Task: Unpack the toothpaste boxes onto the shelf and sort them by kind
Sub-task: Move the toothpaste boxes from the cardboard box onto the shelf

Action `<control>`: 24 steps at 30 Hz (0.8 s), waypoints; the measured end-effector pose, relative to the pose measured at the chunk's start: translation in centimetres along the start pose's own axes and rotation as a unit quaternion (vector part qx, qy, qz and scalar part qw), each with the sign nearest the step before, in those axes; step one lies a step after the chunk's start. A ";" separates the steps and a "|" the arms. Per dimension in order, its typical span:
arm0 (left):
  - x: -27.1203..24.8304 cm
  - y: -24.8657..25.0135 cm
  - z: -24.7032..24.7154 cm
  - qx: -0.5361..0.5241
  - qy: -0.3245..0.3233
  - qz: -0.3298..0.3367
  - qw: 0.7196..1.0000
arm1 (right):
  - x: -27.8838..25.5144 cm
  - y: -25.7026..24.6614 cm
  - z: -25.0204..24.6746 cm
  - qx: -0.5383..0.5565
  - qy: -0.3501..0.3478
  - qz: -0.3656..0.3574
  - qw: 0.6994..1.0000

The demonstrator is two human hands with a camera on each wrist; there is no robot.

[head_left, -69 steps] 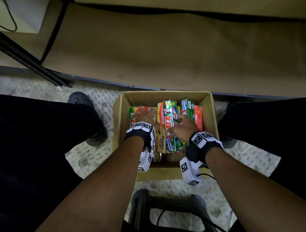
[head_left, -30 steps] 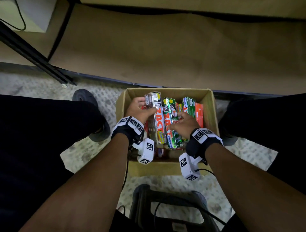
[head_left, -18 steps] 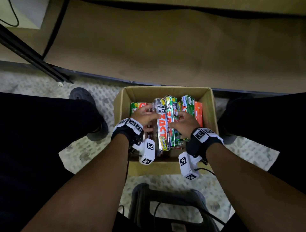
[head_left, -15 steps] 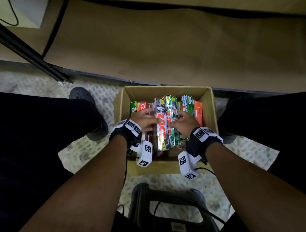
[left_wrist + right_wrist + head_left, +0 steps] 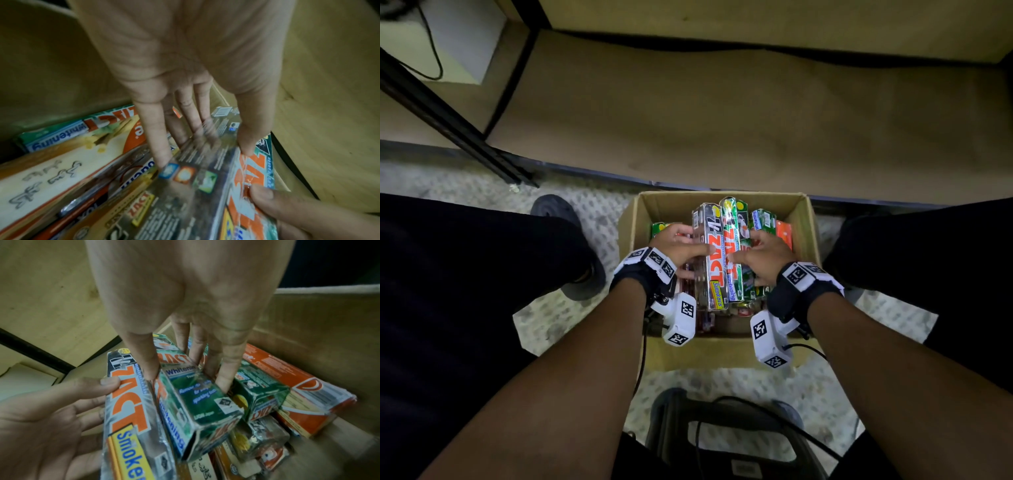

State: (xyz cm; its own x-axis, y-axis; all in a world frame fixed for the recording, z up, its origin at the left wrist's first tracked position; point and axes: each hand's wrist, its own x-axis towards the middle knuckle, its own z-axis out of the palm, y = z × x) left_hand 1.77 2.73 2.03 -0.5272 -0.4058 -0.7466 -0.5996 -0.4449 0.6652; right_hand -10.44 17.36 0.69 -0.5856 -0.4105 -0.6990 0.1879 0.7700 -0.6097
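Observation:
An open cardboard carton [image 5: 800,219] on the floor holds several toothpaste boxes. My left hand [image 5: 688,247] grips a silver Zact Smokers box [image 5: 711,263], thumb on its top face and fingers along its left side. My right hand [image 5: 756,257] grips a green Zact Whitening box [image 5: 733,240], thumb in the seam between the two boxes and fingers down its right side. The two boxes lie side by side, raised above the rest. The right wrist view shows the silver box [image 5: 131,410] and green box [image 5: 195,395] touching. The brown shelf board [image 5: 722,113] lies beyond the carton.
More boxes stay in the carton: an orange one [image 5: 784,233], a green one [image 5: 763,219], and a green-and-red one [image 5: 659,228] under my left hand. Dark-clad legs flank the carton. A black stool [image 5: 722,431] is below me. A black shelf post [image 5: 448,116] slants at the left.
My left hand pulled the silver box up out of the carton, then brought it against the green box that my right hand holds. Both hands now hold the pair together.

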 end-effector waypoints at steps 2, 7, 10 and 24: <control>-0.5 0.7 -0.1 0.006 0.003 0.013 1.000 | -0.4 -0.5 -0.4 -0.001 0.007 -0.010 1.000; -2.6 2.7 0.1 0.049 0.006 0.066 0.997 | -2.2 -2.4 -2.2 -0.011 0.027 -0.028 0.999; -4.0 3.8 0.3 0.061 0.014 0.095 0.993 | -4.2 -3.9 -3.6 -0.015 0.043 -0.049 0.998; -13.6 11.6 1.2 0.091 0.017 0.260 0.961 | -14.7 -9.2 -10.0 0.001 0.073 -0.192 0.979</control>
State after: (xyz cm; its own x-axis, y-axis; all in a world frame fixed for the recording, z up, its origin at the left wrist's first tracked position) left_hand 1.28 4.02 19.83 -0.7662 -0.5628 -0.3102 -0.3572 -0.0283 0.9336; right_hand -11.41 21.19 20.32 -0.7191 -0.5960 -0.3573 -0.0670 0.5713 -0.8180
